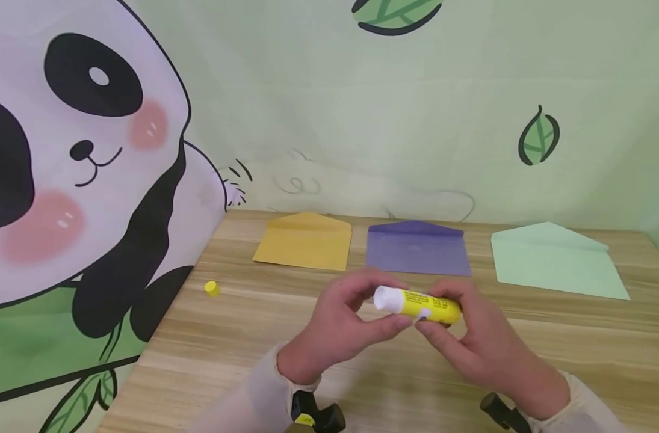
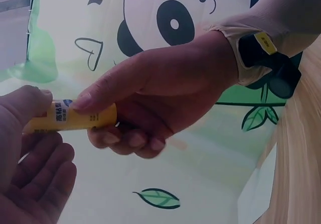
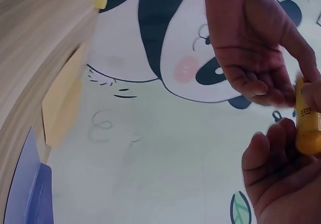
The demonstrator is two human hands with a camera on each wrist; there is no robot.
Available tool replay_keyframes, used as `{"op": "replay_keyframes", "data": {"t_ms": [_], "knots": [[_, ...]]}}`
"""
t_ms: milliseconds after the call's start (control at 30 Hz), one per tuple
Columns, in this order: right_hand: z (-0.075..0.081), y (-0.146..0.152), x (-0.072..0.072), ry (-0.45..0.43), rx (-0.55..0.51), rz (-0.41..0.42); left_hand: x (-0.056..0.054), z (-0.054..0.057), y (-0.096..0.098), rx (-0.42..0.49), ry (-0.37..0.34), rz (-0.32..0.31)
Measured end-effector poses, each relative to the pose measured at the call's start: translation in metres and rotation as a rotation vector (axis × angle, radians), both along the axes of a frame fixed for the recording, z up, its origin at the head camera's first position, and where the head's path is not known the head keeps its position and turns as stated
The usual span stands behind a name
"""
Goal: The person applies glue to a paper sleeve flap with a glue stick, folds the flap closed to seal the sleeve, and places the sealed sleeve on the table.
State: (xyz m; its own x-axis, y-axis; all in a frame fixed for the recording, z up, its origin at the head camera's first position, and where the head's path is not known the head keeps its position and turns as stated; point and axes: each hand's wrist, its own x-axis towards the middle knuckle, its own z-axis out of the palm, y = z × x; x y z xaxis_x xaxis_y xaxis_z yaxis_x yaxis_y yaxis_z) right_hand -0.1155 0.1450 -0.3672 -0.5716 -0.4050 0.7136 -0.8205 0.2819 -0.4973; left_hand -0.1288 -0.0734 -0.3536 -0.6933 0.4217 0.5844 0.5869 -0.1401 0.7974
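Above the table, both hands hold a yellow glue stick [image 1: 423,305] lying nearly level, its white end pointing left. My left hand [image 1: 334,328] pinches it between thumb and fingers near the white end. My right hand [image 1: 483,346] grips the yellow body toward its other end; in the left wrist view its thumb [image 2: 93,99] lies along the printed label. A small yellow cap [image 1: 212,288] stands apart on the table at the left. Behind the hands lie a yellow envelope [image 1: 307,243], a purple envelope [image 1: 416,249] and a mint green envelope [image 1: 556,261], flaps raised.
The wooden table [image 1: 242,337] ends at the back against a pale green cloth [image 1: 416,120] printed with leaves. A large printed panda [image 1: 112,180] fills the left side, beside the table's left edge. Dark camera mounts sit on both wrists.
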Motion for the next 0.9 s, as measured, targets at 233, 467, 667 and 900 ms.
{"op": "replay_keyframes", "data": {"t_ms": [233,467,667,900], "knots": [[0.0024,0.0003,-0.0064,0.031,-0.325,0.148,-0.0013,-0.0001,0.0003,0.082,0.069,0.045],[0.0084,0.0008,-0.0083,-0.001,-0.446,0.259,-0.0018,0.0032,0.0045,0.143,0.026,0.023],[0.0073,-0.0024,-0.0081,0.063,-0.516,0.307,-0.0019,0.0031,0.0048,0.172,0.034,0.002],[0.0051,-0.0051,-0.0046,0.014,-0.462,0.203,-0.0048,-0.0001,0.0077,0.233,0.076,0.012]]}}
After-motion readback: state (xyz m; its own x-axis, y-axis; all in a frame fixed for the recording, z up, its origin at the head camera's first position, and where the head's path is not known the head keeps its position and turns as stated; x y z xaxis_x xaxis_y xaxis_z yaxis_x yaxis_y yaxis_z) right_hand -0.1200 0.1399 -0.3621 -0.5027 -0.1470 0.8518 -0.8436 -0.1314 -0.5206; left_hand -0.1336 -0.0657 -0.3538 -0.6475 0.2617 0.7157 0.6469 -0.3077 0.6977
